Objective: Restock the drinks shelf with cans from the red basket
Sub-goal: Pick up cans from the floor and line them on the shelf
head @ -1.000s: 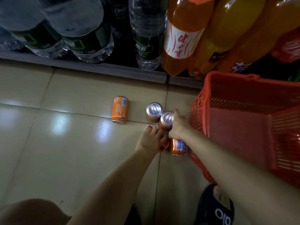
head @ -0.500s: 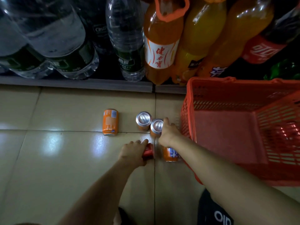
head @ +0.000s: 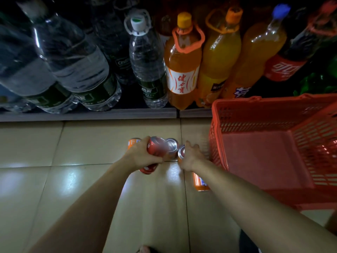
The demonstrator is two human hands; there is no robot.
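Note:
My left hand (head: pixel 138 157) is closed around a red can (head: pixel 157 146) and holds it tilted just above the floor; more red shows under the palm. My right hand (head: pixel 191 156) grips an upright orange can (head: pixel 180 152) on the tiles. Touching it on the left stands another upright can (head: pixel 172 143) with a silver top. One orange can (head: pixel 131 142) lies on its side behind my left hand. Another orange can (head: pixel 199 181) lies partly under my right forearm. The red basket (head: pixel 255 105) sits on the floor at right, with no cans visible on its floor.
The bottom shelf's grey front edge (head: pixel 91 114) runs across just beyond the cans. Large water bottles (head: pixel 147 66) fill its left side, orange soda bottles (head: pixel 182 70) and a cola bottle (head: pixel 286 66) its right. Glossy beige tiles (head: pixel 63 179) spread to the left.
My left hand has taken the red can off the floor and lifted it forward, covering the lying orange can. My right hand stays on the upright orange can. The view has tilted up toward the shelf.

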